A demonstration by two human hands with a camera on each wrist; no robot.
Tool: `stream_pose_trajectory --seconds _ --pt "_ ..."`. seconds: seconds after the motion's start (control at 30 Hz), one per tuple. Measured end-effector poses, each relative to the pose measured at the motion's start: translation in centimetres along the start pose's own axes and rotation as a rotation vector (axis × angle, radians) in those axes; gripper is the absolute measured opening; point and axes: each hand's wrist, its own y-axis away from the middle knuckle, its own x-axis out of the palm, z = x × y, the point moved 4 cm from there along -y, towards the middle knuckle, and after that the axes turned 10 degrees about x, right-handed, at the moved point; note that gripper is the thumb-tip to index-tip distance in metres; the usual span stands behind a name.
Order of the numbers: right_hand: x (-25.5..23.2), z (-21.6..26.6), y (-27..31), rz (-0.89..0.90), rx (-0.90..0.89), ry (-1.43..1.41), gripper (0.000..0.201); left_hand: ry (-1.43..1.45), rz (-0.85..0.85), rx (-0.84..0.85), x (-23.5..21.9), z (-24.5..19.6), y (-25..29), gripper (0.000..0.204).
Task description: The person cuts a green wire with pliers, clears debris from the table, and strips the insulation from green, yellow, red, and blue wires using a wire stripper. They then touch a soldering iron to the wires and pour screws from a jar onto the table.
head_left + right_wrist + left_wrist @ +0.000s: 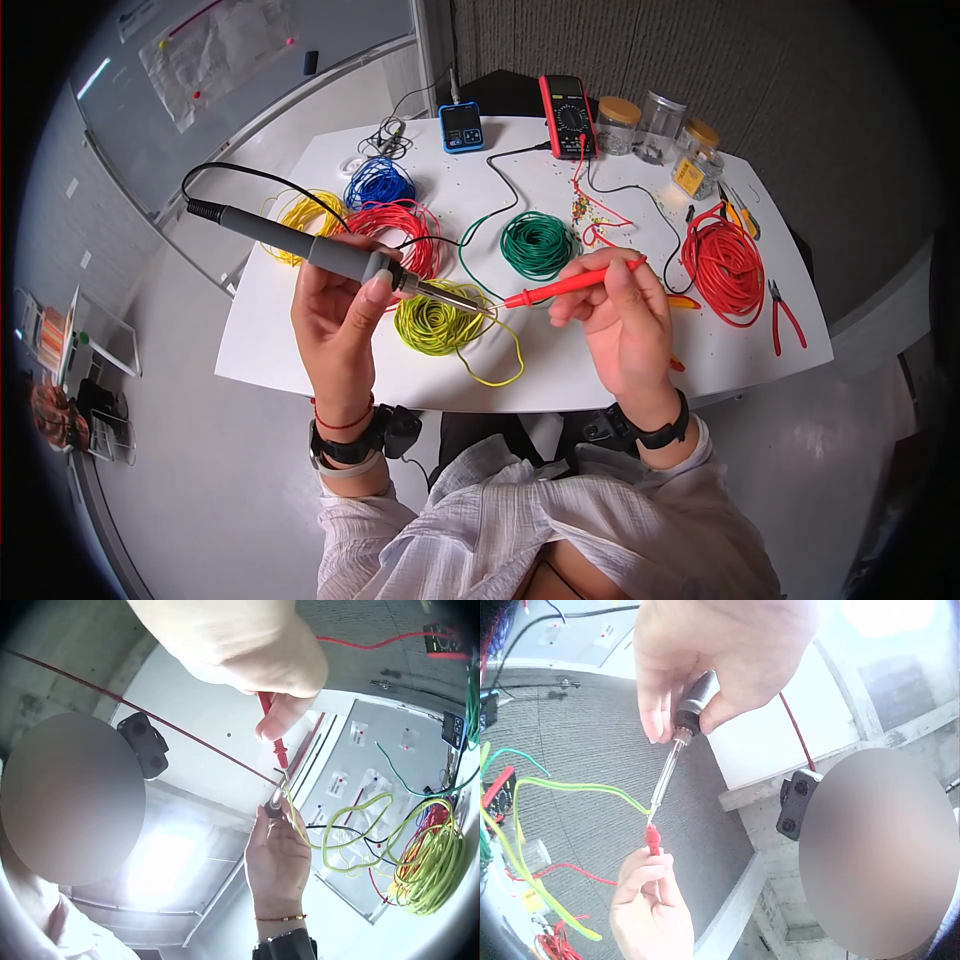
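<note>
My left hand (340, 330) grips the soldering iron (265, 232) by its grey handle, its metal shaft pointing right and slightly down. In my right hand (635, 345), thumb and fingers pinch a red multimeter probe (580, 283) whose tip points left. Probe tip and iron tip come together over the near part of the table. A yellow-green wire (585, 784) reaches up to that meeting point in the left wrist view; its end is at the two tips. Below the iron lies the yellow-green wire coil (430, 328).
A red multimeter (568, 118) and a small blue-framed instrument (461, 128) stand at the back of the white table (290, 345). Lidded jars (618, 125) are back right. Blue (380, 184), green (538, 246) and red wire coils (728, 270) lie around, with pliers (787, 322) at the right.
</note>
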Motion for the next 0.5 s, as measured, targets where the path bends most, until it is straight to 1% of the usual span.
stream_pose_trajectory --seconds 0.23,0.3,0.5 --pt "-0.20 -0.14 -0.19 -0.039 -0.005 -0.003 0.025 -0.001 0.002 0.026 -0.14 -0.37 0.02 0.030" --pt "0.01 -0.20 -0.12 -0.009 0.025 -0.015 0.025 -0.027 -0.016 0.034 -0.29 -0.30 -0.01 0.030" --pt "0.07 -0.13 0.03 0.002 0.029 -0.026 0.025 -0.013 -0.017 0.030 -0.12 -0.31 0.00 0.030"
